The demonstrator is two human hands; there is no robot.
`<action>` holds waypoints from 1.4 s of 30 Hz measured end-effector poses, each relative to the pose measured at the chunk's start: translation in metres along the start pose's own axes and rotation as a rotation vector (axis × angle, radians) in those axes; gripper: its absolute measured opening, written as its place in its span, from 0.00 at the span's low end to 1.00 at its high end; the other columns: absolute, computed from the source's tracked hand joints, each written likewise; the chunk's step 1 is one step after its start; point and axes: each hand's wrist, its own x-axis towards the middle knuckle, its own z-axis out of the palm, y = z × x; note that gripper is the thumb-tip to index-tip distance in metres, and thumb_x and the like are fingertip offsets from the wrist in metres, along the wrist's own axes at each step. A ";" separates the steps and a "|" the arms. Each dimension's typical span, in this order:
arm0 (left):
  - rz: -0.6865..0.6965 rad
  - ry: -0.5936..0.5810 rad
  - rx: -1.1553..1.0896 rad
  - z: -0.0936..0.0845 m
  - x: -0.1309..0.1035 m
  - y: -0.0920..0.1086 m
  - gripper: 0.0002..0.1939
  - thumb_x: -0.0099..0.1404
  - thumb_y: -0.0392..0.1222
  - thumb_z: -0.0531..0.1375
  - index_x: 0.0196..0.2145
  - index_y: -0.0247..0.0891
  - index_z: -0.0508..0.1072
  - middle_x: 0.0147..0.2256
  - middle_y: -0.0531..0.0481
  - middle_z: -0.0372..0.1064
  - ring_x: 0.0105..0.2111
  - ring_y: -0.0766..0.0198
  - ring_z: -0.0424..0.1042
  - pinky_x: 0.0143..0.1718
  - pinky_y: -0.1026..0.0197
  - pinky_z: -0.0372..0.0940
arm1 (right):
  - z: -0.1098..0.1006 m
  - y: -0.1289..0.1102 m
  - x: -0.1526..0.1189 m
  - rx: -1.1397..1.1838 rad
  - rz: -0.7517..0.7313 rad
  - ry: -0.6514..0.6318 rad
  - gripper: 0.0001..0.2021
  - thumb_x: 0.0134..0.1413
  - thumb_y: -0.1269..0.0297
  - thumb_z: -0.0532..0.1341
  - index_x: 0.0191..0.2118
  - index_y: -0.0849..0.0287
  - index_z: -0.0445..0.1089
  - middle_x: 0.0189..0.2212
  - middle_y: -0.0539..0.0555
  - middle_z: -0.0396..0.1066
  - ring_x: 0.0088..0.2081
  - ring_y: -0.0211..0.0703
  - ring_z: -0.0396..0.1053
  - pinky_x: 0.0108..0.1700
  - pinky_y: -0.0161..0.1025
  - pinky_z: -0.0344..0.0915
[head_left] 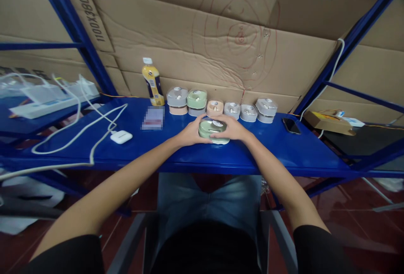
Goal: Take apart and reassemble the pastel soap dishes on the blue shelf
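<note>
A green lidded container with a shiny clear top is on the blue table in front of me. My left hand wraps round its left side, and my right hand wraps round its right side. Just behind it stands a row of similar containers along the cardboard wall: a grey-topped stack, a green-topped stack, a small orange one, two small grey ones and another grey stack. My fingers hide parts of the held container's sides.
A yellow drink bottle and a blurred card are at the back left. A white adapter and looping cable lie on the left. To the right are a phone and an opened cardboard box. Blue frame posts flank the table.
</note>
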 end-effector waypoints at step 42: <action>0.007 -0.049 -0.001 0.001 0.000 -0.006 0.68 0.46 0.61 0.82 0.76 0.38 0.56 0.66 0.28 0.71 0.67 0.29 0.72 0.67 0.31 0.67 | 0.000 0.020 -0.034 -0.064 -0.056 -0.112 0.50 0.57 0.38 0.74 0.79 0.48 0.60 0.61 0.63 0.71 0.63 0.65 0.72 0.67 0.65 0.70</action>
